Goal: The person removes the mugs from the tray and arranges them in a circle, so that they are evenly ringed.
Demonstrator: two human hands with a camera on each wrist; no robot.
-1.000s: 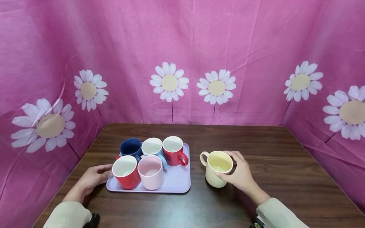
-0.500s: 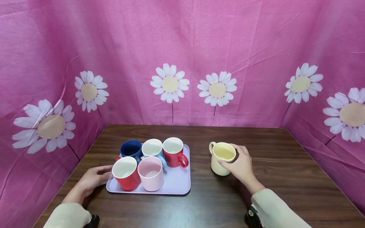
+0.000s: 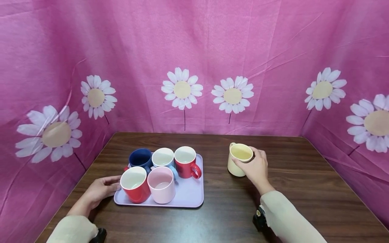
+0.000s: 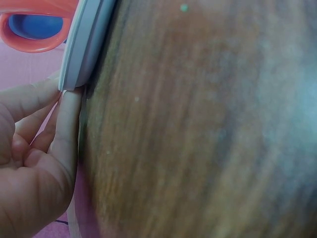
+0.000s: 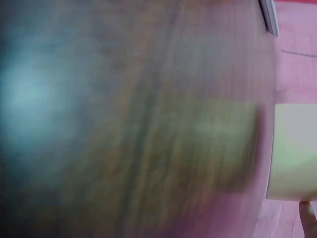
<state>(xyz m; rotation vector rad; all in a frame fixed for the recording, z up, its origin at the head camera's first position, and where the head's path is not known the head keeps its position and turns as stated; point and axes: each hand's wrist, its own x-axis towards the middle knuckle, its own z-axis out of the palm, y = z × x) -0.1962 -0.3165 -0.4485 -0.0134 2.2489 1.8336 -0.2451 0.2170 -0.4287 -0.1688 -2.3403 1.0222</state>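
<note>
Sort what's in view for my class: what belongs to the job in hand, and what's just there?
Belongs to the job, most likely:
yellow mug, gripped by the right hand
lilac tray, touched at its edge by the left hand
navy mug, light blue mug, pink mug, front red mug, back red mug, all on the tray

Just there:
wooden table
pink daisy-print cloth

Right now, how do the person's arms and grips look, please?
The left sleeve and right sleeve are cream-coloured. A black object shows beside the left one, and a second black object, with a small yellowish spot, beside the right. The left grip and right grip are without gloves.
</note>
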